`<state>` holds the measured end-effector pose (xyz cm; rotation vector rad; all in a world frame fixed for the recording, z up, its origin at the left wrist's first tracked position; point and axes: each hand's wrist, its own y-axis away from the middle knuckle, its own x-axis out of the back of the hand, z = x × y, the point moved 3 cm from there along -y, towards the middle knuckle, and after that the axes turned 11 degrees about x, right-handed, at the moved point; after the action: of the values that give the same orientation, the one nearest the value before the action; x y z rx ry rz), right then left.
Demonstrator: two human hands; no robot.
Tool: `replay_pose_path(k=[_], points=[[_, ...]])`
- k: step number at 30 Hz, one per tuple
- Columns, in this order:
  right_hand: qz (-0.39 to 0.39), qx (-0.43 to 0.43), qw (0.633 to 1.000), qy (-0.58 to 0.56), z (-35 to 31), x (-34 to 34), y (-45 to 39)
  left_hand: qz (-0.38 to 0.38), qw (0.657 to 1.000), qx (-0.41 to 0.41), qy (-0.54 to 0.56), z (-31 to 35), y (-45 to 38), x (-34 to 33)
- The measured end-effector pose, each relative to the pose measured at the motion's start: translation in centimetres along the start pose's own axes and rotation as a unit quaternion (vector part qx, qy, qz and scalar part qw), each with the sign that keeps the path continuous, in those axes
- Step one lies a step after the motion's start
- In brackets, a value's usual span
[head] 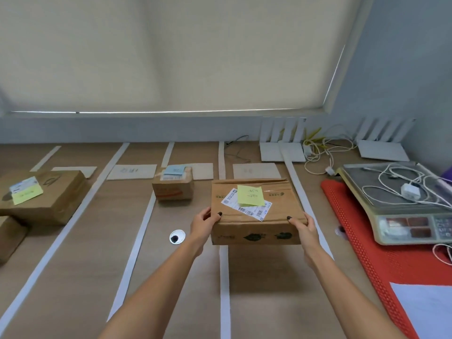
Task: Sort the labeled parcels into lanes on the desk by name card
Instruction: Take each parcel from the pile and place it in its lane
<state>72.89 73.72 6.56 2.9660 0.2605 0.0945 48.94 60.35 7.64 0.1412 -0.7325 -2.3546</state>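
I hold a brown cardboard parcel (255, 228) with a yellow sticky note and a white shipping label on top. My left hand (204, 222) grips its left near corner, my right hand (304, 227) its right near corner. The parcel hovers over the rightmost taped lane, just in front of a pale name card (255, 170). A small parcel with a blue note (172, 184) sits one lane to the left. A large flat parcel with a yellow note (41, 196) lies in a lane at far left. Another name card (132, 171) lies in the lane between them.
White tape strips (137, 243) divide the wooden desk (186, 289) into lanes. A round cable grommet (176, 237) sits left of my left hand. A scale with white cables (396, 199) stands on a red mat (381, 260) at right. Two white routers (281, 145) stand at the back.
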Motion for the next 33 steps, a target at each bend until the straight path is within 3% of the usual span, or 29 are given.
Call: replay_pose_path(k=[8,13,16,22,28,33], points=[[-0.004,0.018,0.999,0.045,3.3,-1.2,-11.3,-0.026,0.999,0.023,0.003,2.1,-10.0,-5.2],[-0.026,0.033,0.994,0.099,5.9,-2.8,-16.1,0.024,0.999,0.021,-0.041,1.7,-15.3,-7.0],[0.009,0.046,0.995,0.088,7.7,-3.1,-16.4,0.027,0.998,0.018,-0.050,0.4,-16.8,-7.1],[0.105,0.066,0.989,0.083,8.4,-1.5,-16.0,0.010,0.998,0.028,-0.059,-0.1,-17.2,-8.2],[-0.006,0.030,0.990,0.140,7.0,-0.5,-15.5,0.030,0.998,0.041,-0.045,-0.3,-15.4,-8.6],[0.002,0.044,0.976,0.212,3.7,0.2,-12.6,0.035,0.996,0.040,-0.070,0.6,-11.7,-6.3]])
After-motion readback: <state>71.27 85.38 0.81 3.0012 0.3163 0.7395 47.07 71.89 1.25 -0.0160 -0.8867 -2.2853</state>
